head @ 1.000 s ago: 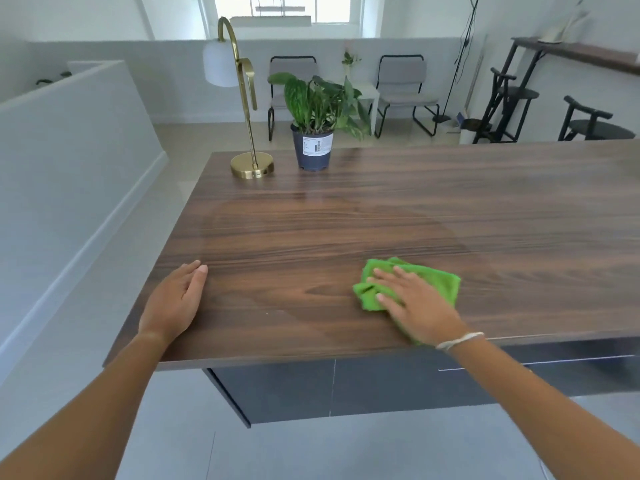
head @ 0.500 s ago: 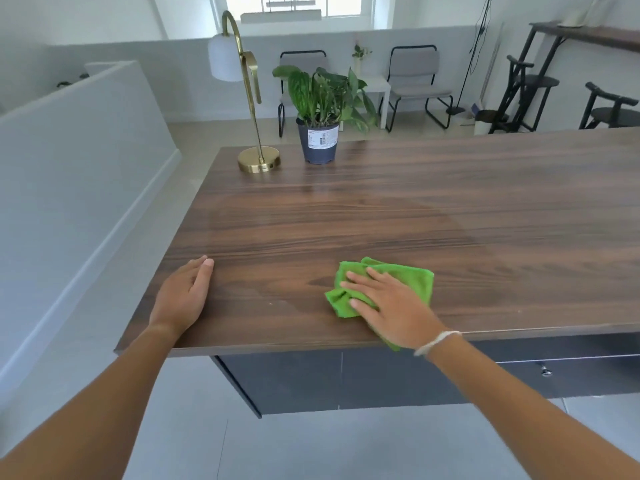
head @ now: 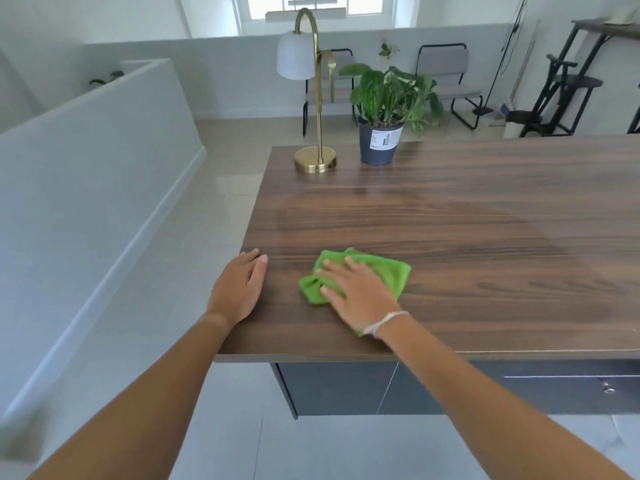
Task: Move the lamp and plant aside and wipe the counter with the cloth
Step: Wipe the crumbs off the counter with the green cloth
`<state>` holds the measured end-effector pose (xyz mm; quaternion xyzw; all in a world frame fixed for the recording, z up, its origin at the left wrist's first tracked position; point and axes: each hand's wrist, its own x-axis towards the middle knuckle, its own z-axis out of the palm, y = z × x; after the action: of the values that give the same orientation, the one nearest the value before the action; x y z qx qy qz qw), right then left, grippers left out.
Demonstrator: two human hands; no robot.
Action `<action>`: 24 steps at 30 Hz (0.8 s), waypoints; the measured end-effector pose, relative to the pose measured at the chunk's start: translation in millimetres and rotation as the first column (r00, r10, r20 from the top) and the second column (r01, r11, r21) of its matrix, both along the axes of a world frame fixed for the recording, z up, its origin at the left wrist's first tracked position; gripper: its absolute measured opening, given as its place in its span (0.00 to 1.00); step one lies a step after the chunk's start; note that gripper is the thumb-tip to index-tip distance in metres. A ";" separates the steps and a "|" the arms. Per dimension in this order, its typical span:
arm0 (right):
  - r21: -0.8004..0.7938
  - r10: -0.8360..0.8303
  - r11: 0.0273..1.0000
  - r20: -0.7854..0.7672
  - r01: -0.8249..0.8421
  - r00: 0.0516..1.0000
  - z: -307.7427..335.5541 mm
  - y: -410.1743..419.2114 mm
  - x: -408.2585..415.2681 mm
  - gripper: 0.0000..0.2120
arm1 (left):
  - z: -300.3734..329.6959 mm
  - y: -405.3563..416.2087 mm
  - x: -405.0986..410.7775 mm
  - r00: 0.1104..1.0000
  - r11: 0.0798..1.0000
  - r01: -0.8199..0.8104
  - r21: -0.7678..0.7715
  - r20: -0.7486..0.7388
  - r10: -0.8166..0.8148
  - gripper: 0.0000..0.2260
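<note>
I have my right hand [head: 358, 291] flat on the green cloth [head: 388, 271], fingers spread and pressing down rather than gripping it, near the counter's [head: 485, 237] front edge and close to its front left corner. My left hand [head: 239, 289] lies open, palm down, on the left edge of the counter just beside the cloth, bracing me and holding nothing. The lamp [head: 315, 161] and the plant [head: 381, 143] stand side by side at the far left corner, well apart from the cloth, so I judge the wiping is what I am on now. To do it well I should keep my palm weight even so the cloth does not bunch further at its left end, where it is already crumpled, and work in overlapping passes along the grain, out toward the left edge without pushing the cloth off it. The counter runs out of view on the right, so I cannot tell how much surface is left there. Part of the cloth is hidden under my hand and wrist, and the label on the plant's pot is too small to read.
</note>
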<state>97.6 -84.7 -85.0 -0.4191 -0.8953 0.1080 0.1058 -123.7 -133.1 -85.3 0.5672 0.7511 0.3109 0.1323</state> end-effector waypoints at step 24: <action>-0.092 0.183 0.977 -0.086 -0.190 0.979 -9.8 -34.4 -1.3 0.19 | -11.6 12.1 -33.7 0.853 0.991 -0.060 0.117 0.522 -0.010 0.19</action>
<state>96.3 -119.2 -94.8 -0.3336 -0.9194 0.1781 0.1084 -157.4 -121.0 -97.0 0.4593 0.6727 0.5026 0.2897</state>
